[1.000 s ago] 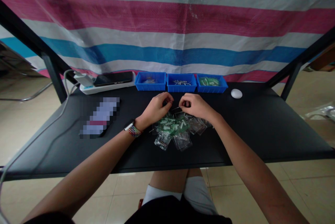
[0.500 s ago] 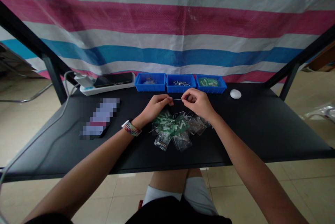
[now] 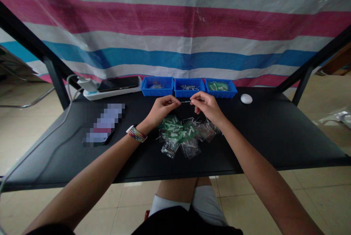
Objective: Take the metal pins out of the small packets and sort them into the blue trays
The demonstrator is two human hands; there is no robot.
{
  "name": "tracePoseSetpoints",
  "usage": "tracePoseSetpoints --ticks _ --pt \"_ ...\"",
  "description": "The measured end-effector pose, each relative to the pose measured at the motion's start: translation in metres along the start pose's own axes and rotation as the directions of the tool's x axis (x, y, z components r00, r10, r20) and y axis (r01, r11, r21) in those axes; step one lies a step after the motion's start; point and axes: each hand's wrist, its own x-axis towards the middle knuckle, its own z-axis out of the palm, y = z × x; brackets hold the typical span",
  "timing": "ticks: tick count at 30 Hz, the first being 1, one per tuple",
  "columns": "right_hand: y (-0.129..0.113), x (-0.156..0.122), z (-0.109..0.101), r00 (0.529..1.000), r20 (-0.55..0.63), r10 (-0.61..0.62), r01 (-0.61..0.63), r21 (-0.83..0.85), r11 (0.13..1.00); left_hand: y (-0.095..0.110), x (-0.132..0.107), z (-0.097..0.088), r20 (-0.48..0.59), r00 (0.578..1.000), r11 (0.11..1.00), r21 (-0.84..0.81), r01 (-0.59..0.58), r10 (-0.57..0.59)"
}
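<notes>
Between my two hands, level above the black table, is a thin silvery metal pin (image 3: 185, 101). My left hand (image 3: 166, 106) pinches its left end between thumb and forefinger. At the right end, the thumb and forefinger of my right hand (image 3: 205, 104) are closed on it, the other fingers curled. Just below the hands lies a pile of small green bags (image 3: 178, 130) with pale pieces in them. Clear bags (image 3: 170, 148) and loose metal pins are mixed in around that pile. Behind the hands, a middle blue bin (image 3: 189, 92) contains similar metal pins.
A left blue bin (image 3: 157, 91) contains small clear bags; a right blue bin (image 3: 229, 92) has green ones. A white oval object (image 3: 246, 99) sits at the right. Leftward are a power strip (image 3: 95, 95) bearing a dark phone (image 3: 118, 84), a blurred-screen phone (image 3: 105, 125) and a white cable (image 3: 65, 116).
Both hands have risen slightly, carrying the pin with them. My right hand's lower fingers have shifted a little. The pile and bins stay put.
</notes>
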Motion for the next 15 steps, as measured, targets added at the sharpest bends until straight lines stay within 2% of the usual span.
tracePoseSetpoints --ticks 6,15 --pt "-0.001 -0.002 0.006 0.989 0.016 0.144 -0.145 0.133 0.98 -0.002 -0.001 0.0 0.033 0.999 1.0 0.025 0.011 -0.012" --pt "0.002 -0.003 0.013 0.998 -0.041 0.049 -0.044 0.124 0.991 0.0 0.001 0.0 0.027 0.999 0.997 0.068 0.035 -0.037"
